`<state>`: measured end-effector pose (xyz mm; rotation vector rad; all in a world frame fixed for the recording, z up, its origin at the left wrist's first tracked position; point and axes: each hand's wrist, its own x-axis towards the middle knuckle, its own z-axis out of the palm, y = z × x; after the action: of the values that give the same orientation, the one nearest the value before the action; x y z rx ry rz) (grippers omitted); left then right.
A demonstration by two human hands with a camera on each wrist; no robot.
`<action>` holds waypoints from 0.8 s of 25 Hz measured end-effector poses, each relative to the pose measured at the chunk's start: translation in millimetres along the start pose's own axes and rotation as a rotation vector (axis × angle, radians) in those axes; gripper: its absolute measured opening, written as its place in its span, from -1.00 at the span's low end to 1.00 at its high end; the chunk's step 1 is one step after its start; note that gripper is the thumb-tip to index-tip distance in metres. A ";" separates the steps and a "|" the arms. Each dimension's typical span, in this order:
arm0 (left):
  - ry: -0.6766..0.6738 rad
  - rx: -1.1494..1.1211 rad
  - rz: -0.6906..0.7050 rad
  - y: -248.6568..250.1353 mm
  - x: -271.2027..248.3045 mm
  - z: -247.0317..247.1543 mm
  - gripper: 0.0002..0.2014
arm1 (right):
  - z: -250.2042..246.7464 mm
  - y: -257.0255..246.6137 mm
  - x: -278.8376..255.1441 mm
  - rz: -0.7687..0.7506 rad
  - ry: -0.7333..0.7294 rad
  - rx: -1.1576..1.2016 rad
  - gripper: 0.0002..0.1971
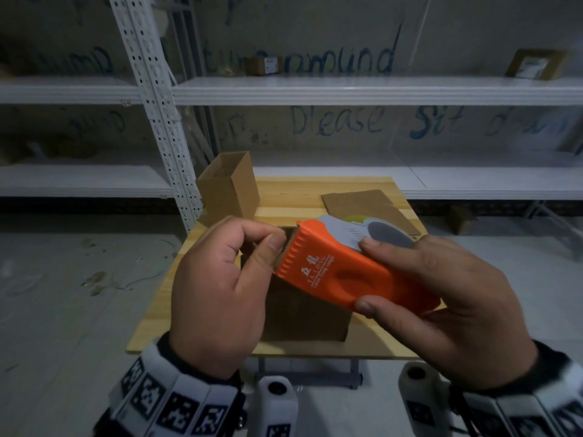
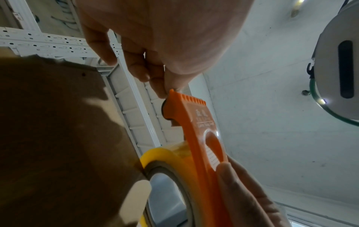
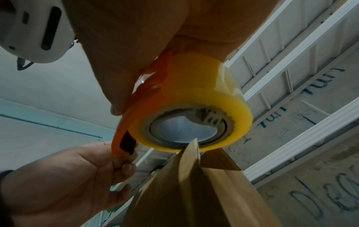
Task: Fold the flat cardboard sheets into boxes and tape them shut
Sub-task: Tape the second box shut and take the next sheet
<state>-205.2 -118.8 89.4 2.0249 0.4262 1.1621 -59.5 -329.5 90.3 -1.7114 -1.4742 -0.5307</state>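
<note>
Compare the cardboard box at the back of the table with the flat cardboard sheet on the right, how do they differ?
The box is folded up and stands tall with its top open; the sheet lies flat, unfolded. The box sits at the table's back left corner; the sheet lies at the back right, partly hidden behind the tape dispenser. Both are plain brown cardboard, and neither hand touches them.

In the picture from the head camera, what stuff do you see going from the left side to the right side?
White shelf post → open cardboard box → left hand → orange tape dispenser → right hand, which grips the dispenser.
</note>
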 end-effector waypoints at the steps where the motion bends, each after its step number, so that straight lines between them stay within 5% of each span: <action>1: 0.009 0.002 0.004 1.1 -0.1 0.3 -0.86 | -0.9 -0.7 0.6 0.005 0.006 0.003 -0.46; 20: 0.128 -0.032 -0.105 -7.2 16.4 -28.0 -0.93 | -32.4 0.3 -5.1 0.173 0.027 0.046 -0.38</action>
<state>-219.4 -91.8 102.4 1.8835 0.5672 1.2301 -54.4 -358.1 105.6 -1.7687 -1.2949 -0.4219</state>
